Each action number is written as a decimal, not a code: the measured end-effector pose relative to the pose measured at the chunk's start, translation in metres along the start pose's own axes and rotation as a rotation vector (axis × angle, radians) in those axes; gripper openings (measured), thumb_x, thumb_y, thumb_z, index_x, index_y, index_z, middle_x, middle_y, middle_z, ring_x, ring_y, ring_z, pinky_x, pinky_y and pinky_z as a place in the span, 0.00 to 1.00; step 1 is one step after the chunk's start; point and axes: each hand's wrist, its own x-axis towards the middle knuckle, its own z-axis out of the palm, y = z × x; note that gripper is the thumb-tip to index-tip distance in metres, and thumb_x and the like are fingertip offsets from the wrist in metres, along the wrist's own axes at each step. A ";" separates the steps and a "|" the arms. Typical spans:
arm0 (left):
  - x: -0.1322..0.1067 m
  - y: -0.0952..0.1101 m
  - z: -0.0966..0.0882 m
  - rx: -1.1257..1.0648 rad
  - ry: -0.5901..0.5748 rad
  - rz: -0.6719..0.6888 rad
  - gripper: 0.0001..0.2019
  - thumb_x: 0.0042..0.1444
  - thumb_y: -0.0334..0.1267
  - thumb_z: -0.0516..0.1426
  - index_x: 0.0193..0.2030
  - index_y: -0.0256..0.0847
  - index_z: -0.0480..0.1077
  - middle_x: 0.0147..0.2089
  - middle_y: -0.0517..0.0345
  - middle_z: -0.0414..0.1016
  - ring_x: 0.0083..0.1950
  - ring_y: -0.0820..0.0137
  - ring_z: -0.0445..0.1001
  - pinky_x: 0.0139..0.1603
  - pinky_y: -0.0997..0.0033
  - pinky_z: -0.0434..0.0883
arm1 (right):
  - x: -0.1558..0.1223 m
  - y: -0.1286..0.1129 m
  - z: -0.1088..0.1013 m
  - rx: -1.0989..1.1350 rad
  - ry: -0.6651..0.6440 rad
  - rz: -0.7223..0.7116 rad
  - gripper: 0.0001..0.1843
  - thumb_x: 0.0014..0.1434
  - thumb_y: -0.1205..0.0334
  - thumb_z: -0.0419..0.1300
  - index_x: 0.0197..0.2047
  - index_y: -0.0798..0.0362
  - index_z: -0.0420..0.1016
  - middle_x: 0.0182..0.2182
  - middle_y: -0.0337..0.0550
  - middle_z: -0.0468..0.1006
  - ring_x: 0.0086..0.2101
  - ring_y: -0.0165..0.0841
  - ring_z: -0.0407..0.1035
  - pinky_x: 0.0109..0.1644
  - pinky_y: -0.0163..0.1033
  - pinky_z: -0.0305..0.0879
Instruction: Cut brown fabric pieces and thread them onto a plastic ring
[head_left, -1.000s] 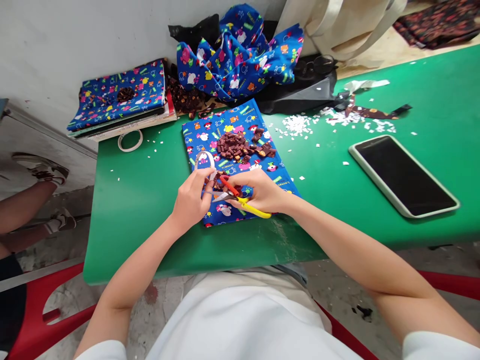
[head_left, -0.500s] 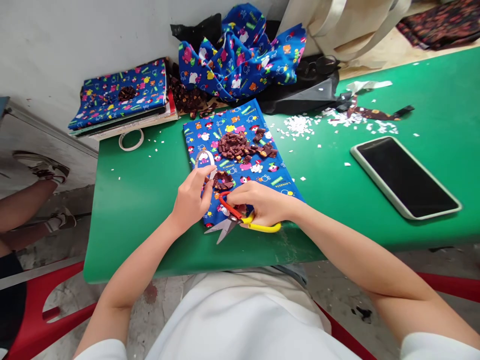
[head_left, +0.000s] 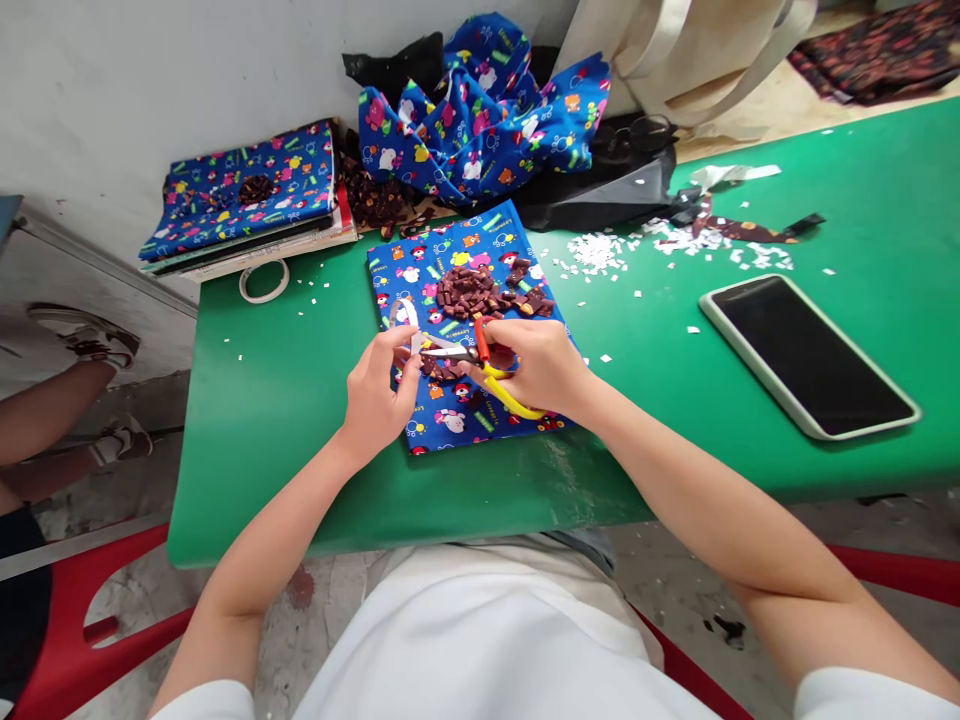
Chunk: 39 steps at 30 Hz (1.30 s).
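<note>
My left hand (head_left: 381, 385) pinches a narrow white strip (head_left: 403, 312) that curls up in a loop above the thumb and fingers. In my right hand (head_left: 544, 365) are scissors (head_left: 486, 362) with one red and one yellow handle. Their blades point left, slightly apart, and reach the strip's end by my left fingertips. Below both hands lies a flat rectangle covered in blue cartoon-print fabric (head_left: 450, 420). On it sits a round heap of small brown cut pieces (head_left: 469, 290), with a smaller brown patch (head_left: 442, 368) partly hidden under the blades.
White snippets (head_left: 596, 250) are scattered on the green table (head_left: 255, 430). A phone (head_left: 810, 355) lies at the right, a white ring (head_left: 264, 281) at the left. Crumpled blue fabric (head_left: 480, 120), a stack with a blue cover (head_left: 247, 190) and black material (head_left: 600, 195) line the back.
My right hand has swung the scissors up from the near edge of the blue fabric, turning the blades left toward the strip. My left hand stays nearly in place with the strip.
</note>
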 end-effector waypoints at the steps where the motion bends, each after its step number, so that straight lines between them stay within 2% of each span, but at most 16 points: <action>1: 0.000 0.000 0.000 -0.015 0.002 -0.011 0.11 0.63 0.32 0.53 0.52 0.42 0.64 0.44 0.59 0.76 0.38 0.76 0.77 0.43 0.76 0.75 | 0.000 0.002 0.000 -0.053 0.010 0.019 0.16 0.54 0.51 0.58 0.25 0.49 0.56 0.18 0.36 0.63 0.20 0.28 0.55 0.27 0.33 0.51; 8: -0.002 -0.001 0.001 -0.083 0.021 -0.073 0.11 0.63 0.32 0.53 0.52 0.44 0.63 0.46 0.58 0.75 0.37 0.77 0.77 0.41 0.76 0.75 | -0.002 0.012 0.004 -0.257 -0.030 0.075 0.12 0.53 0.51 0.57 0.28 0.51 0.64 0.20 0.40 0.69 0.22 0.32 0.62 0.28 0.36 0.51; 15: -0.002 -0.001 0.002 -0.103 0.024 -0.046 0.13 0.62 0.29 0.54 0.52 0.44 0.63 0.41 0.62 0.73 0.36 0.78 0.76 0.40 0.77 0.75 | 0.001 0.006 0.003 -0.163 -0.020 0.034 0.16 0.55 0.49 0.55 0.24 0.50 0.60 0.16 0.37 0.64 0.19 0.28 0.55 0.26 0.34 0.50; 21: -0.002 0.000 0.002 -0.099 0.027 -0.034 0.13 0.62 0.29 0.54 0.52 0.45 0.64 0.41 0.62 0.73 0.35 0.78 0.76 0.40 0.77 0.75 | 0.004 0.004 0.000 -0.089 -0.014 0.042 0.20 0.55 0.47 0.55 0.20 0.50 0.58 0.14 0.35 0.60 0.18 0.26 0.51 0.25 0.32 0.49; 32: -0.001 0.001 0.001 -0.078 0.024 -0.021 0.13 0.61 0.28 0.54 0.51 0.44 0.64 0.41 0.61 0.73 0.36 0.78 0.76 0.39 0.78 0.74 | 0.003 0.008 0.002 -0.135 -0.034 0.046 0.19 0.55 0.46 0.54 0.21 0.52 0.64 0.14 0.36 0.62 0.18 0.26 0.53 0.25 0.32 0.50; 39: -0.002 0.002 0.001 -0.072 0.014 -0.021 0.13 0.61 0.28 0.54 0.51 0.44 0.64 0.40 0.61 0.73 0.36 0.78 0.76 0.38 0.79 0.74 | 0.002 0.007 0.001 -0.148 -0.074 0.047 0.19 0.54 0.48 0.54 0.20 0.51 0.63 0.14 0.37 0.64 0.18 0.26 0.53 0.25 0.32 0.50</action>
